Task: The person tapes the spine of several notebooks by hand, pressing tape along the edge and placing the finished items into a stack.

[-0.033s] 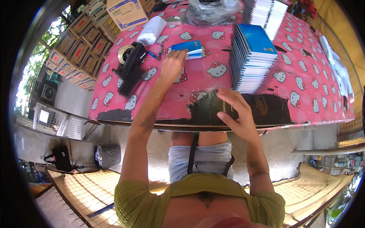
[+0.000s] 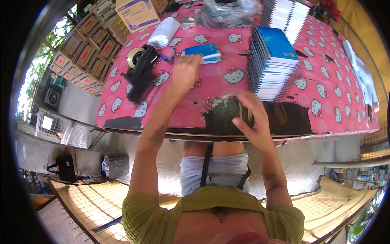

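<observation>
My left hand [image 2: 187,73] reaches across the table to a small pad with a blue cover [image 2: 205,49]. Its fingers are pinched together at the pad's near edge, with a thin white slip [image 2: 201,56] at the fingertips. Whether the slip is separate from the pad I cannot tell. My right hand [image 2: 256,124] hovers over the table's front edge, thumb and fingers apart, holding nothing. Just beyond it stands a tall stack of spiral notebooks [image 2: 278,44] with blue covers. Left of the pad lie blue pens [image 2: 165,59] and a black tape dispenser [image 2: 142,63].
A pink patterned cloth [image 2: 227,87] covers the table, torn dark at the front. Dark wire spirals [image 2: 140,90] lie by the dispenser. A white roll [image 2: 164,32], a clear plastic bag [image 2: 227,14], a carton [image 2: 138,14] and more notebooks [image 2: 280,16] sit farther back.
My left hand has drawn back slightly from the pad, and the white slip at its fingertips shows more. My right hand has shifted slightly right, still open.
</observation>
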Available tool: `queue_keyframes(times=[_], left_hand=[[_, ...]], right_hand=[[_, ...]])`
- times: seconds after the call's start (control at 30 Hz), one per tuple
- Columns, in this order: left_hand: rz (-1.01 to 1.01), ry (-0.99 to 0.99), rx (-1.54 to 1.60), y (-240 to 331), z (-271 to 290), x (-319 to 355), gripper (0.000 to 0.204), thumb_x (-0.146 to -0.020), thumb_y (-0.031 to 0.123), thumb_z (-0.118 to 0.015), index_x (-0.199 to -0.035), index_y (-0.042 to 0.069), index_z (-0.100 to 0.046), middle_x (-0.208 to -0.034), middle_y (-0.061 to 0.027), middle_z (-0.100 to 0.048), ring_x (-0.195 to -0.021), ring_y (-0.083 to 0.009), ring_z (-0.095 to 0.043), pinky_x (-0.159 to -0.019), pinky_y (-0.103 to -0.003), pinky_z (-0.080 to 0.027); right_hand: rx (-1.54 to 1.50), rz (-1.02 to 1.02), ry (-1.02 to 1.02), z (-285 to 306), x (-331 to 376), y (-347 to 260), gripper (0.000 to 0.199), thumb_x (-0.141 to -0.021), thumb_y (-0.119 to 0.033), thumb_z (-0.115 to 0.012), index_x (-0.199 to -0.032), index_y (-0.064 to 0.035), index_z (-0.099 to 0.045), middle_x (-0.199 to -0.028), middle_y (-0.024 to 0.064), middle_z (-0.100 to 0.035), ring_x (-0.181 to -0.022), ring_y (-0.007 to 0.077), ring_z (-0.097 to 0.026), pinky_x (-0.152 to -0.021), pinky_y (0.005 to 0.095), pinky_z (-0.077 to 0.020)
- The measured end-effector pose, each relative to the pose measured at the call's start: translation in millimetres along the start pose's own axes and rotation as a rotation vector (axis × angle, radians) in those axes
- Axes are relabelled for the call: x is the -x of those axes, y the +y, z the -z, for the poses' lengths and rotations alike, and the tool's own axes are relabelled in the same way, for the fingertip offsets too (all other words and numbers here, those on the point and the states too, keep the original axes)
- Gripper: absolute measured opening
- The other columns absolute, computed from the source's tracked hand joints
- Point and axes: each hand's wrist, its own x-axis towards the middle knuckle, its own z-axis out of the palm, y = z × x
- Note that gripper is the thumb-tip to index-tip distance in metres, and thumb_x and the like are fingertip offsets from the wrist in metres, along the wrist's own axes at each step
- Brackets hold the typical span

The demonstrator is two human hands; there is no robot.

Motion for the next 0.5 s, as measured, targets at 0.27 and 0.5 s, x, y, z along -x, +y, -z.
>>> queue_keyframes(times=[0.27, 0.5], left_hand=[[0.314, 0.031, 0.436, 116.8, 41.4, 81.0, 0.042, -0.087, 0.009, -0.067, -0.129, 0.01, -0.058, -0.122, -0.0163, -0.058, -0.118, -0.0331, -0.053, -0.099, -0.046, -0.042], [0.631, 0.139, 0.491, 65.7, 34.3, 112.4, 0.055, -0.099, 0.02, -0.057, -0.148, 0.002, -0.038, -0.131, -0.0235, -0.058, -0.124, -0.0374, -0.054, -0.101, -0.041, -0.044]], right_hand=[[-0.322, -0.437, 0.154, -63.8, 35.2, 57.2, 0.052, -0.084, 0.0, -0.072, -0.132, -0.004, -0.052, -0.1, 0.007, -0.061, -0.089, 0.0129, -0.059, -0.079, 0.0257, -0.0487], [-0.29, -0.551, -0.106, -53.2, 26.2, 52.7, 0.021, -0.09, -0.003, -0.068, -0.11, 0.0, -0.066, -0.102, 0.0059, -0.068, -0.093, 0.0115, -0.061, -0.083, 0.0261, -0.0486]])
